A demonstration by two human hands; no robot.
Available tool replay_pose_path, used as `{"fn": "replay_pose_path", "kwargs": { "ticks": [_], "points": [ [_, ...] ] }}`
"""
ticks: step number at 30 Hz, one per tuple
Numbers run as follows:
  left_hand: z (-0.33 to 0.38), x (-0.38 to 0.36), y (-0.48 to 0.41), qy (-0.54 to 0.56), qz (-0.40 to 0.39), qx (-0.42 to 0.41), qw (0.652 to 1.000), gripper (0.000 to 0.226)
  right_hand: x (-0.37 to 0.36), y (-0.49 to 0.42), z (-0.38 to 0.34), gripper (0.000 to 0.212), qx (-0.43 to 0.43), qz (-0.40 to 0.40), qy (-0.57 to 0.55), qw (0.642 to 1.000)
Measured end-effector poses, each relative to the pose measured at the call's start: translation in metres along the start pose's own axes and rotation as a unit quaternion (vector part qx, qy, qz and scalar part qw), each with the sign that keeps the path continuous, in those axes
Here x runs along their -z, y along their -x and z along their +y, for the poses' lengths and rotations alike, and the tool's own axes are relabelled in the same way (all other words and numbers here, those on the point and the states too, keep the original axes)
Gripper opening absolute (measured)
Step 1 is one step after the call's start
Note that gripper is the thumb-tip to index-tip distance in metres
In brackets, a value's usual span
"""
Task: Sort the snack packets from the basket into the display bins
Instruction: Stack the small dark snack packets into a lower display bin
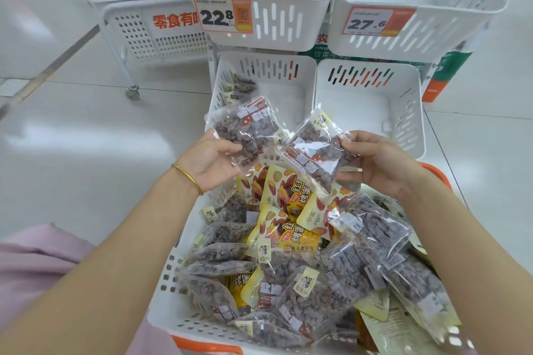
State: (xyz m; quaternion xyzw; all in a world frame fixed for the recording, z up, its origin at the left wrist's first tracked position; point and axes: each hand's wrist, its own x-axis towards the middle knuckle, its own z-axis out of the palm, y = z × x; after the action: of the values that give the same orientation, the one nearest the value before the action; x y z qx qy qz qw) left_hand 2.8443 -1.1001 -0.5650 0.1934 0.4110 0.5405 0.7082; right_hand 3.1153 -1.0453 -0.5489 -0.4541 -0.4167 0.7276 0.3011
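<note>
- gripping one clear packet (245, 130) of dark snacks in my left hand (210, 161), over the far end of the basket (170, 268).
- my right hand (377, 164) pinches a second clear packet (314, 153) just beside it.
- more packets fill the basket.
- a few dark packets (239, 85) lie in the lower left bin (300, 78).

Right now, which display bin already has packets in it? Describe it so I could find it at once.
Find the four white bins stacked two over two ahead of the basket. Below the upper bin with the 22.8 tag sits the lower left bin. It alone shows clear packets of dark snacks, leaning against its left wall; its right neighbour shows none.
</note>
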Motion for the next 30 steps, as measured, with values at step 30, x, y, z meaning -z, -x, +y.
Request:
{"fn": "replay_pose_path", "kwargs": {
  "ticks": [30],
  "points": [
    [-0.016,-0.024,0.000,-0.040,-0.071,-0.041,0.996,0.065,-0.028,-0.012,0.018,0.006,0.016,-0.021,-0.205,0.978]
  ]
}}
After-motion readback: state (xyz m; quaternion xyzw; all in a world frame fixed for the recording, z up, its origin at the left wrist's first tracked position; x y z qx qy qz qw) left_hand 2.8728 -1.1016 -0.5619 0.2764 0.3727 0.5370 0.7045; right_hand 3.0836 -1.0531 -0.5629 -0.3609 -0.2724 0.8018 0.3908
